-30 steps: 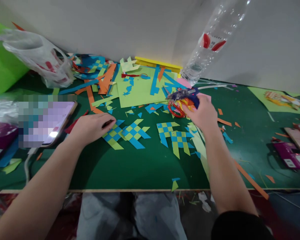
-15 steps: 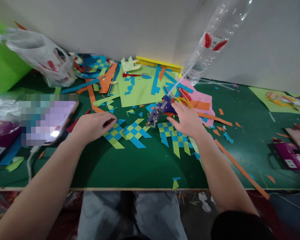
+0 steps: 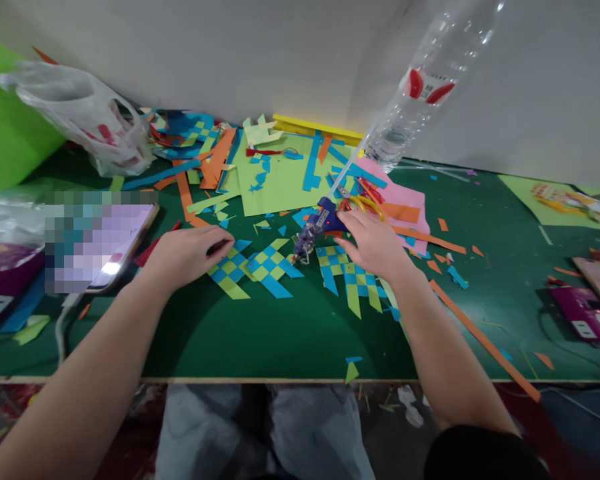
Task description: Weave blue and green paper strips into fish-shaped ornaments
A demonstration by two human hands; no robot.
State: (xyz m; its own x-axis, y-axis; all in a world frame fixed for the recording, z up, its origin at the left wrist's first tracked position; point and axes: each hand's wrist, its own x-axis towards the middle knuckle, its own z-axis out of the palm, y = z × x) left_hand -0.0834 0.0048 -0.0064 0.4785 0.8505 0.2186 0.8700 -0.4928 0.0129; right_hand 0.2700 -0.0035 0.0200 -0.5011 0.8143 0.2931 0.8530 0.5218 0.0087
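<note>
My right hand [image 3: 373, 243] grips a blue hot glue gun [image 3: 325, 217] with a clear glue stick standing out of its back end. Its nozzle, crusted with glue, points down and left, close to the tail of a blue-and-green woven paper fish [image 3: 270, 267]. At the left end of this pair, my left hand [image 3: 193, 253] has its fingers curled in against another woven fish [image 3: 229, 268], partly covering it. Two more joined woven fish [image 3: 357, 277] lie just below my right hand.
A phone [image 3: 115, 240] on a cable lies to the left, near a plastic bag [image 3: 90, 120]. Paper strips, a green sheet [image 3: 275, 187] and yellow-handled pliers [image 3: 365, 203] are behind. A water bottle [image 3: 410, 107] stands against the wall. An orange strip [image 3: 480, 340] overhangs the table edge.
The glue gun's nozzle has dipped slightly toward the fish, and its back end has shifted down a little. My left hand and the paper fish hold their places.
</note>
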